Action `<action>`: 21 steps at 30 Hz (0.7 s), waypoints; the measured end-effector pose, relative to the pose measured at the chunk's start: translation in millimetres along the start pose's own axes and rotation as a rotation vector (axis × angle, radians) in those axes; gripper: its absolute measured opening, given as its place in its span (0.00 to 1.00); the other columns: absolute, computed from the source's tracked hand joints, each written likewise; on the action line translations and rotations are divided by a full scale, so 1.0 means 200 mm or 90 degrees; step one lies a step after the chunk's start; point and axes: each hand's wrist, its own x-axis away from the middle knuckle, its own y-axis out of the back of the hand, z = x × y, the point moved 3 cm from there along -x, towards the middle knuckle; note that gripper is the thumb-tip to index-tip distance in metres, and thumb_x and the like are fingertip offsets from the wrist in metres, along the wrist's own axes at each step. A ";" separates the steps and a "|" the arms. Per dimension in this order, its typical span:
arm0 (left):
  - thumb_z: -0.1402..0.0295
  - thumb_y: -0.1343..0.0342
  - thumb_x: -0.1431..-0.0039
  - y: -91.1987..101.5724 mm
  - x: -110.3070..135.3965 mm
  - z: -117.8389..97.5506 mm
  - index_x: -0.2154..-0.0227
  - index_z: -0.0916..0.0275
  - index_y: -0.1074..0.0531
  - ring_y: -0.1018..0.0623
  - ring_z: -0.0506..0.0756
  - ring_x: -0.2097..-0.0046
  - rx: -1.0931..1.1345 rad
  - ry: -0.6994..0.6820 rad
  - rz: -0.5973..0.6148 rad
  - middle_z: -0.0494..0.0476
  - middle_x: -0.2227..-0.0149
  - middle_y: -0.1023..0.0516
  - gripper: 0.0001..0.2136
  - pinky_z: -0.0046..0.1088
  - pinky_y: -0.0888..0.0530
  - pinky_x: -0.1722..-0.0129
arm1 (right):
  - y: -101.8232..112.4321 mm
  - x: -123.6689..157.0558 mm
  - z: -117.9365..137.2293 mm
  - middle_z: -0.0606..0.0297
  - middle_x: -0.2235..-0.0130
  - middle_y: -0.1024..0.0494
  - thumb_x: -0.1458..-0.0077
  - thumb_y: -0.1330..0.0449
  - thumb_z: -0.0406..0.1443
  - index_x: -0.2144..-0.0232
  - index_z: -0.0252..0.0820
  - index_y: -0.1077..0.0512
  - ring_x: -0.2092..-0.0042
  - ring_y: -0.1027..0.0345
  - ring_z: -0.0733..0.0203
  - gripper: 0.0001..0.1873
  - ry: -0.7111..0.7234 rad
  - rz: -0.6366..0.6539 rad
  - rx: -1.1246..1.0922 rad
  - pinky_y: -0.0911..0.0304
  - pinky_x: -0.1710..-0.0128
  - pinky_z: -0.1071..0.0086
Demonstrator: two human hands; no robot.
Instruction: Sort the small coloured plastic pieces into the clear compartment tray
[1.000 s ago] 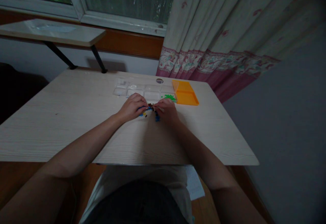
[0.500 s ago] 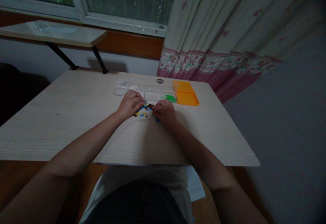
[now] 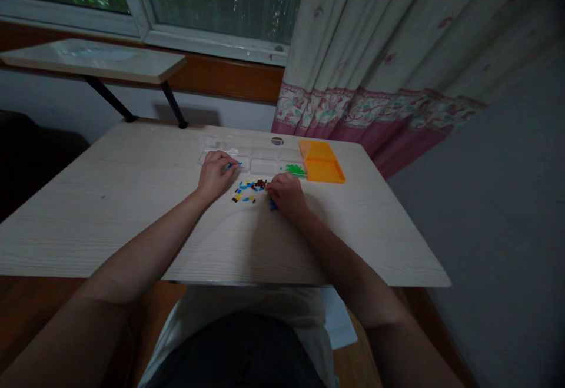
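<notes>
A small heap of loose coloured pieces [image 3: 249,190], blue, yellow and brown, lies on the pale wooden table [image 3: 132,199]. My left hand [image 3: 215,173] is closed in a pinch on a blue piece [image 3: 230,165], held over the near edge of a clear compartment tray [image 3: 251,153]. My right hand [image 3: 286,192] rests curled on the table at the right of the heap, fingertips among the pieces; what they grip is hidden. A few blue pieces [image 3: 273,205] lie by that hand. Green pieces [image 3: 293,169] sit in the tray's right compartment.
An orange tray lid [image 3: 321,161] lies right of the clear tray. A dark round hole [image 3: 277,141] is in the table behind it. A small side table [image 3: 92,61] stands at the back left, a curtain [image 3: 397,70] hangs at the right.
My left hand has left the heap and moved back and to the left to the clear tray with a blue piece. The heap now shows uncovered. My right hand has barely moved.
</notes>
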 end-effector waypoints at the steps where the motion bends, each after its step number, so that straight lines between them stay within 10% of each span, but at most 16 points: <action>1: 0.63 0.44 0.39 0.00 0.00 0.02 0.64 0.58 0.22 0.29 0.59 0.54 -0.005 0.014 -0.009 0.56 0.62 0.25 0.07 0.41 0.34 0.50 | 0.00 0.00 -0.01 0.60 0.58 0.23 0.41 0.42 0.32 0.65 0.43 0.21 0.53 0.39 0.54 0.09 -0.001 0.000 -0.003 0.48 0.53 0.63; 21: 0.64 0.42 0.40 -0.02 0.01 0.14 0.66 0.61 0.23 0.33 0.58 0.57 -0.028 0.040 -0.051 0.56 0.64 0.27 0.07 0.43 0.36 0.51 | -0.01 0.01 -0.03 0.59 0.60 0.24 0.40 0.42 0.36 0.66 0.42 0.23 0.54 0.39 0.54 0.08 -0.043 -0.020 0.007 0.48 0.54 0.62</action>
